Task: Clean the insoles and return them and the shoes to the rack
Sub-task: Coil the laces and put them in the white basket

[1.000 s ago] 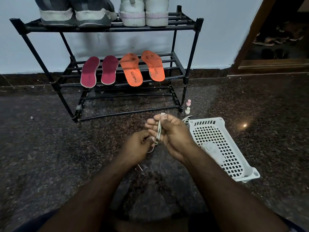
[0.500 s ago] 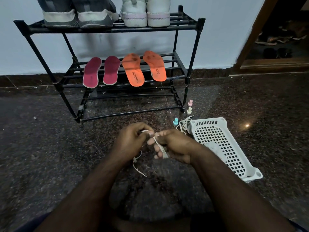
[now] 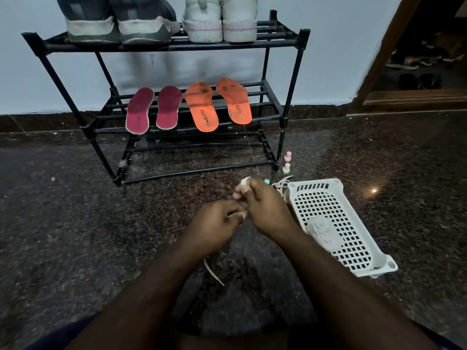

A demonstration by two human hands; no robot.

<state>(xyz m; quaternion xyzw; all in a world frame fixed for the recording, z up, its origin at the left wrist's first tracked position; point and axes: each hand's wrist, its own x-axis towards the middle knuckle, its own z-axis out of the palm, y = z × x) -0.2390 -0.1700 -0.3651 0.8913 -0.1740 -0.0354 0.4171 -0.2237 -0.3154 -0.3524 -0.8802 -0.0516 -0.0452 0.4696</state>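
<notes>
A black shoe rack is seen against a pale wall, well beyond the fingers and to their left. On its top shelf a pair of grey shoes is set, with a pair of white shoes just beside it to the right. On the middle shelf four insoles are laid side by side, heels toward the fingers and long axes running away from them: two maroon insoles on the left, two orange insoles on the right, the orange pair marked with dark spots.

Low on the dark stone floor, the left hand is held with its fingers curled, a white shoelace being pinched in them; a loose end trails below toward the wearer. Touching it on the right, the right hand is curled round the same lace, a loop of it wound over a raised fingertip. The lace appears to be in the course of being wound or knotted.

Just beyond the right fingers a small teal peg, a cream peg and a pink peg are stood on the floor. To the right of the fingers a white perforated basket is laid, a crumpled white cloth inside it.

The insoles lie straight ahead of both hands, the orange pair nearer the right hand; neither can be reached for until the lace is released.
</notes>
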